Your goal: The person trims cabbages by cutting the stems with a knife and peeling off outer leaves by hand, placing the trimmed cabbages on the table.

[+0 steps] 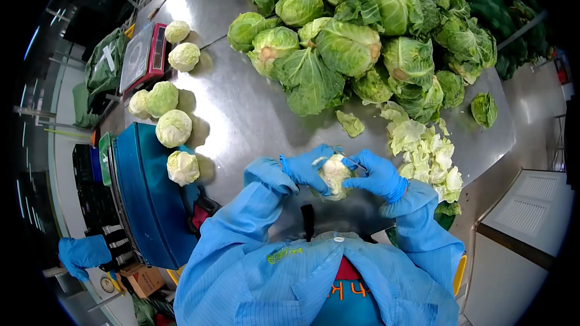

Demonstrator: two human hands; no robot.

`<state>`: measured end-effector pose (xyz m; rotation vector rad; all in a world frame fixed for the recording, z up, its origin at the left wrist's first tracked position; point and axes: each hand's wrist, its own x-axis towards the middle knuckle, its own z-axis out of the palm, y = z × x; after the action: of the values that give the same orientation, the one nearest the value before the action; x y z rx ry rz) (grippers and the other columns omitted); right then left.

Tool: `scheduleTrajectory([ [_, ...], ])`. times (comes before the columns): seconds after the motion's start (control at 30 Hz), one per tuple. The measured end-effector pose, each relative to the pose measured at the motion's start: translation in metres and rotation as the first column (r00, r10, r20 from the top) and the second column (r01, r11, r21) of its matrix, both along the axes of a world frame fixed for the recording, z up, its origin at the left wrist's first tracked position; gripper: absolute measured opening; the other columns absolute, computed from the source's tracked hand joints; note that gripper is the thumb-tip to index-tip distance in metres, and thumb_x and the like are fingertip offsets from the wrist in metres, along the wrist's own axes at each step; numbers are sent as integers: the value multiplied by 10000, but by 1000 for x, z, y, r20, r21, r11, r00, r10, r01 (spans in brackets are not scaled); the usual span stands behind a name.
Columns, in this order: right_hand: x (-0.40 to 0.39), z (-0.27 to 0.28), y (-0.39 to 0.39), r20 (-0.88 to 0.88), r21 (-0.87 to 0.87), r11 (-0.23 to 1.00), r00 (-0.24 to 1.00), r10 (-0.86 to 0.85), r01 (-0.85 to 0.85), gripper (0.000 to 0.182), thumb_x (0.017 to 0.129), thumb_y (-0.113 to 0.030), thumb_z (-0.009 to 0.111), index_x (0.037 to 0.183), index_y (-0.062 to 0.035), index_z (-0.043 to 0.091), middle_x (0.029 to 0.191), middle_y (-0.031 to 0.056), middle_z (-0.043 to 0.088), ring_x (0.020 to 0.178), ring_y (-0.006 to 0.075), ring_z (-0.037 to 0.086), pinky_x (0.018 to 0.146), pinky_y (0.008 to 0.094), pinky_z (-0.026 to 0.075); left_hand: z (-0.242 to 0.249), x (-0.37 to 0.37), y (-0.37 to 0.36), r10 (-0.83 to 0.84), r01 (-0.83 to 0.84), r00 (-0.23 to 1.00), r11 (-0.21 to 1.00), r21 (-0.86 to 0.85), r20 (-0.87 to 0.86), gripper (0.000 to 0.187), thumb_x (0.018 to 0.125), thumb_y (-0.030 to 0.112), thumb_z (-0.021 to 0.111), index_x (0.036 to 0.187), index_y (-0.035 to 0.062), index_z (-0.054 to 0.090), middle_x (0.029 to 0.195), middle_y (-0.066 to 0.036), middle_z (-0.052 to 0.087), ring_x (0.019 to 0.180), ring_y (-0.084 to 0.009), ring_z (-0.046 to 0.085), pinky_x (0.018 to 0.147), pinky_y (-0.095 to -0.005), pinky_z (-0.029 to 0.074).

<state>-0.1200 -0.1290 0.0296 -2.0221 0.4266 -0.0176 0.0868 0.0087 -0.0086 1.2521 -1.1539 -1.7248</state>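
Note:
A pale, trimmed cabbage [336, 176] is between my two blue-gloved hands, over the near part of the metal table. My left hand [310, 169] is closed around its left side. At its upper right, my right hand [379, 175] is closed on what looks like a small knife [357, 165]. Only a thin part of it shows; the fingers hide the rest. Just beyond my hands lies a loose leaf [350, 124]. Cut pale leaves [426, 157] are heaped to the right of my right hand.
Green cabbages [350, 42] are piled on the metal table [235, 121]. Several trimmed cabbages [174, 128] stand along its left side, near a red scale [145, 54]. A blue bin [151, 199] is at the left; a lone cabbage [484, 110] sits near the right edge.

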Motion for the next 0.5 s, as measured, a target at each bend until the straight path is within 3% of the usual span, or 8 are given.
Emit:
scheduleTrajectory([
  [0.1,1,-7,-8,42,86,996,998,35,-39,443,768,-324,782,1118,-101,628,893,77,605,803,222,618,685,340,497,8,0,-4,-23,23,999,1000,5,33,997,556,114,893,1389,42,351,1238,-94,512,1159,-192,481,1046,-361,373],
  [0.2,0,-2,-10,49,-252,957,986,162,-145,369,787,-270,759,1101,-118,638,889,69,616,759,253,624,629,360,489,11,2,-5,-3,15,991,996,-87,136,986,571,151,890,1391,39,354,1226,-105,527,1149,-210,501,1049,-363,371],
  [0.3,-3,-4,7,227,-546,837,957,183,-30,343,791,-242,743,1103,-139,642,879,63,620,694,261,613,579,356,477,-5,0,-9,-57,119,941,978,-169,333,1009,582,211,885,1410,36,337,1282,-140,485,1201,-254,472,1060,-368,361],
  [0.33,-2,-4,4,372,-499,866,907,199,14,342,841,-136,700,1174,-110,626,794,39,621,554,172,540,522,287,438,-10,-1,-10,-85,175,907,967,-183,413,1020,584,233,883,1418,34,330,1309,-154,464,1226,-271,455,1064,-370,357],
  [0.37,-3,-14,7,470,-297,925,880,-73,236,335,853,-124,687,1181,-101,624,787,19,619,540,137,517,507,267,418,-14,0,-8,-64,148,921,970,-193,385,1036,585,248,882,1428,36,319,1330,-162,444,1243,-281,440,1071,-373,348],
  [0.4,-1,-26,13,504,-71,895,790,-349,441,328,865,-111,674,1188,-91,621,781,-1,618,527,103,495,492,247,398,-7,2,-5,-43,122,933,972,-201,358,1052,586,263,881,1439,38,307,1352,-170,424,1260,-290,425,1077,-375,340],
  [0.47,-6,-40,13,362,253,727,635,-682,638,318,880,-100,661,1196,-80,622,815,-21,629,527,58,465,487,211,377,-4,7,2,-23,104,945,967,-231,328,1082,586,280,881,1457,41,285,1382,-175,398,1285,-298,405,1091,-380,319],
  [0.5,-7,-31,5,246,338,665,619,-746,667,315,884,-101,660,1197,-78,626,856,-20,642,540,47,458,498,195,376,-4,9,5,-23,112,945,960,-257,325,1096,585,280,883,1464,43,274,1391,-174,392,1292,-295,400,1098,-383,307],
])
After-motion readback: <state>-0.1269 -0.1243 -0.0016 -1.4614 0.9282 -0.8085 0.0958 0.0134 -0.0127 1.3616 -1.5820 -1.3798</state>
